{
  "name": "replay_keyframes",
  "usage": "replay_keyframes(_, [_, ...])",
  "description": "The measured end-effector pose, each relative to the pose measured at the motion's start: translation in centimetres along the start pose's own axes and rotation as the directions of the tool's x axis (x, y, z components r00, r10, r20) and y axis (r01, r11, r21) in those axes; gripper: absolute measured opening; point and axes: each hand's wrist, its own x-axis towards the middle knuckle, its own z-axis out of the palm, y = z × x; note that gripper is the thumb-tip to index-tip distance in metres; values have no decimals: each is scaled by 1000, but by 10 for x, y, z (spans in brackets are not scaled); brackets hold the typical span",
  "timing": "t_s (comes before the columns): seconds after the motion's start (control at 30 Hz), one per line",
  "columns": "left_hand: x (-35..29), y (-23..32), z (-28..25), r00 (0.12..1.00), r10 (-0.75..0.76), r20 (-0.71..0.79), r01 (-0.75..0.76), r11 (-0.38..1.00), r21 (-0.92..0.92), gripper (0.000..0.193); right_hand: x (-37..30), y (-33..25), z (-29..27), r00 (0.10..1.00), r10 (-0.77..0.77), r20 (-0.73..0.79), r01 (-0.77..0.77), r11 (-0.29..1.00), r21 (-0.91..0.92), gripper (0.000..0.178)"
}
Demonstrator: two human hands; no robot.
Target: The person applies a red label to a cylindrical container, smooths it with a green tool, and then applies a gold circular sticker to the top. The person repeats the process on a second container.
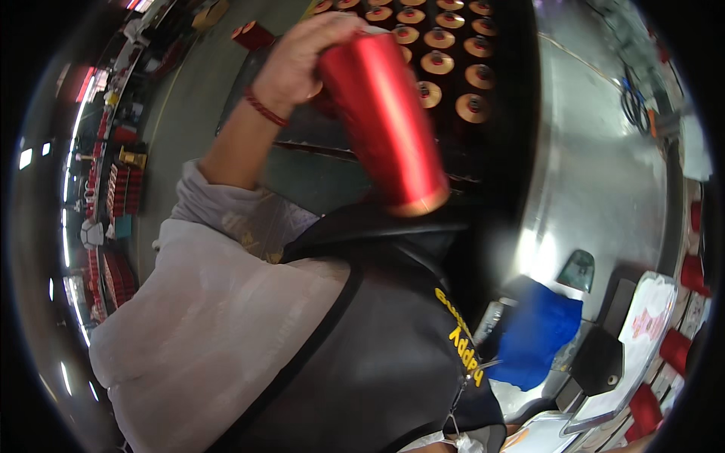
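Observation:
My left hand (pixel 310 57) is raised in front of me, its fingers wrapped around the upper end of a large shiny red cylinder (pixel 389 124). The cylinder leans, its lower end tipped to the right and toward me, where a tan rim shows. Motion blurs it slightly. Just beyond it stand rows of upright pieces with round tan ends (pixel 438 63), dark at their centres. My left wrist has a braided red band (pixel 266 110). My right hand does not show.
A shiny metal surface (pixel 596 174) runs along the right, with a blue cloth (pixel 536 332) nearer me. Several red cylinders (pixel 674 351) line the far right edge. Two more red cylinders (pixel 253 35) lie at the far left, above the grey floor (pixel 177 113).

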Motion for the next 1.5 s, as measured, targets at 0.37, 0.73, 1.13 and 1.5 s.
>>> replay_keyframes(0.37, [-72,-80,-337,700,433,-568,490,286,823,47,-257,-224,34,932,85,351,-114,992,62,49])
replay_keyframes(0.73, [-48,-272,-384,568,341,-749,644,382,663,40,-227,-236,0,926,204,318,-189,979,-78,45])
replay_keyframes(1.13, [10,-199,-296,677,637,-368,285,234,930,36,-38,-160,-162,984,175,39,-176,983,48,40])
replay_keyframes(1.5, [81,-115,209,420,648,636,-697,679,-230,80,-148,-374,-110,981,-152,122,-2,614,789,26])
